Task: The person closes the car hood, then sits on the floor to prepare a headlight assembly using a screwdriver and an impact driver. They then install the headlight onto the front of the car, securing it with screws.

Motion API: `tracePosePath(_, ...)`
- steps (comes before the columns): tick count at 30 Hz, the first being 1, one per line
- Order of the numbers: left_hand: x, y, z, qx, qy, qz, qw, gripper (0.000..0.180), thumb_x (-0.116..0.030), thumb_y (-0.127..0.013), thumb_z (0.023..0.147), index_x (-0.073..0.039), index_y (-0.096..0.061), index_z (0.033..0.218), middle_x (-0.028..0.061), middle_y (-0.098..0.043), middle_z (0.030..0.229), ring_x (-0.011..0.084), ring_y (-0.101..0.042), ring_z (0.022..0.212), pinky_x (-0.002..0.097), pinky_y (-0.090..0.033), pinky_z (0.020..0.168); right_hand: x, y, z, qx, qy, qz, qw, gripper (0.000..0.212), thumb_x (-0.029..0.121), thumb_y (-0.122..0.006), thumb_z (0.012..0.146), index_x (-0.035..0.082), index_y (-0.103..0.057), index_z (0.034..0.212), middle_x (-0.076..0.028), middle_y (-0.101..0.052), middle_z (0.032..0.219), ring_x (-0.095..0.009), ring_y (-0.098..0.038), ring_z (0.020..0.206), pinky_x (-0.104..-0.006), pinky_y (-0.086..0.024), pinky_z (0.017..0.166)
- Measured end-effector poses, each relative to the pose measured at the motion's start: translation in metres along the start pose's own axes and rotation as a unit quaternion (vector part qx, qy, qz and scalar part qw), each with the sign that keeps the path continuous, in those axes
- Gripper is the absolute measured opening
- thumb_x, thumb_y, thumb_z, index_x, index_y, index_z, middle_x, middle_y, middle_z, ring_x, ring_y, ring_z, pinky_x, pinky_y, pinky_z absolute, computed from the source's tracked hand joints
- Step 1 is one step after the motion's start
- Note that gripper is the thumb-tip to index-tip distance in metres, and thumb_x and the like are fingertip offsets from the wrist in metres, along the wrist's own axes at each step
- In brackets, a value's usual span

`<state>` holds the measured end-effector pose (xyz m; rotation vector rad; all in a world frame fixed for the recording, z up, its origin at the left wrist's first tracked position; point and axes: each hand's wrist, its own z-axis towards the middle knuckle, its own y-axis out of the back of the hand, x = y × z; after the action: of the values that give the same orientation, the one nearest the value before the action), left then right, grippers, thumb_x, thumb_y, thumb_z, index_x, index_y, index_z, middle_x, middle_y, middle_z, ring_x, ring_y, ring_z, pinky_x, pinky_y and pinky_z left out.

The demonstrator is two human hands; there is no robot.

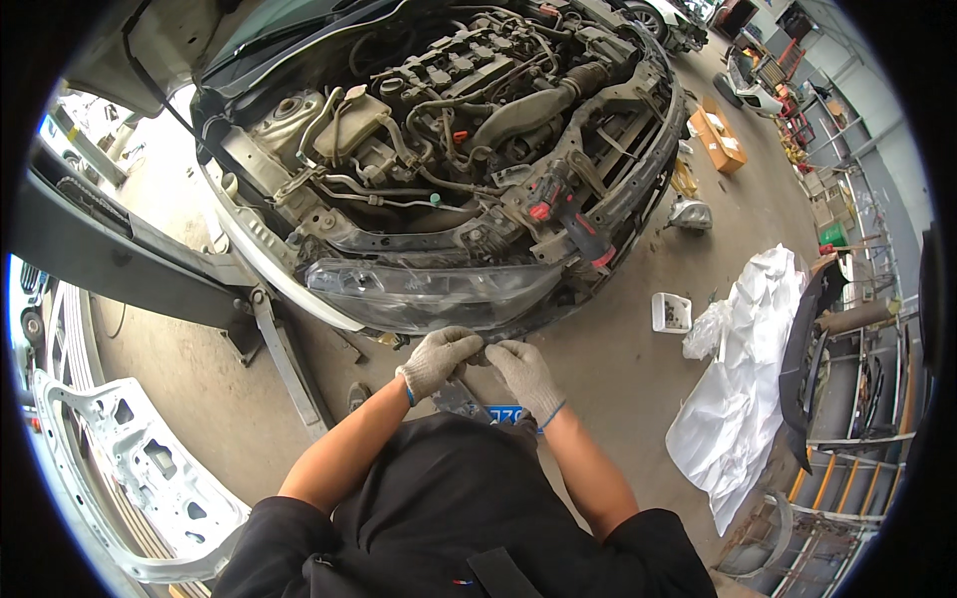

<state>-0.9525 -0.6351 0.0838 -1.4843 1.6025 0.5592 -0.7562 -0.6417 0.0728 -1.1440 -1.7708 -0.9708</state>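
In grey-white work gloves, my left hand and my right hand come close together just below a car's headlight. The fingers of both are pinched, and whatever small thing lies between them is too hidden to name. The headlight sits at the front corner of the car, its clear lens facing me. Above it the engine bay lies uncovered, with hoses and a plastic tank. A red and black cordless drill rests on the front frame, to the right of the headlight and apart from my hands.
A lift post and arm stand at the left, near a white body panel. On the floor to the right are a small white tub, a loose lamp, a cardboard box and crumpled white sheeting.
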Motion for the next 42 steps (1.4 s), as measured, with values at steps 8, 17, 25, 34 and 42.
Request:
tracePosePath(8, 0.024, 0.003, 0.036, 0.002, 0.068, -0.221, 0.973, 0.035, -0.035, -0.058, 0.098, -0.004, -0.066, 0.111, 0.0008, -0.063, 0.076, 0.0084, -0.045, 0.052, 0.0261, -0.034, 0.046, 0.003, -0.009, 0.019, -0.046, -0.083, 0.17, 0.981, 0.03, 0.029, -0.061, 0.095, 0.0, -0.069, 0.092, 0.001, -0.06, 0.073, -0.008, -0.051, 0.065, -0.0272, -0.041, 0.059)
tracePosePath(17, 0.021, -0.008, 0.073, -0.056, 0.048, -0.162, 0.984, 0.02, -0.025, -0.058, 0.097, -0.008, -0.066, 0.106, 0.002, -0.064, 0.081, 0.0118, -0.053, 0.053, 0.027, -0.038, 0.044, -0.035, -0.012, 0.086, -0.11, -0.02, 0.179, 0.977, 0.027, 0.031, -0.059, 0.098, 0.005, -0.067, 0.093, 0.003, -0.055, 0.066, -0.009, -0.046, 0.051, -0.0263, -0.035, 0.046)
tracePosePath(25, 0.012, -0.003, 0.093, -0.087, 0.06, -0.096, 0.99, 0.02, -0.028, -0.06, 0.094, -0.01, -0.069, 0.097, 0.0, -0.058, 0.075, 0.012, -0.051, 0.057, 0.0299, -0.042, 0.05, -0.052, -0.009, 0.126, -0.092, -0.039, 0.1, 0.99, 0.031, 0.03, -0.056, 0.099, 0.001, -0.068, 0.102, 0.0, -0.059, 0.073, -0.009, -0.049, 0.056, -0.0284, -0.038, 0.047)
tracePosePath(34, 0.013, -0.009, 0.112, -0.145, 0.042, -0.031, 0.988, 0.024, -0.027, -0.065, 0.09, -0.003, -0.068, 0.091, 0.0025, -0.059, 0.074, 0.0138, -0.055, 0.06, 0.033, -0.044, 0.049, -0.054, -0.001, 0.135, -0.101, -0.033, 0.06, 0.993, 0.033, 0.032, -0.056, 0.1, 0.001, -0.067, 0.104, 0.001, -0.054, 0.067, -0.01, -0.045, 0.053, -0.0293, -0.036, 0.047)
tracePosePath(42, 0.009, -0.009, 0.117, -0.167, 0.045, -0.001, 0.985, 0.026, -0.027, -0.066, 0.088, -0.001, -0.066, 0.09, 0.0046, -0.059, 0.072, 0.0161, -0.053, 0.056, 0.0345, -0.043, 0.048, -0.035, 0.006, 0.131, -0.078, -0.109, 0.037, 0.99, 0.047, 0.034, -0.057, 0.096, -0.008, -0.067, 0.115, -0.019, -0.072, 0.098, -0.024, -0.066, 0.09, -0.0361, -0.049, 0.082)
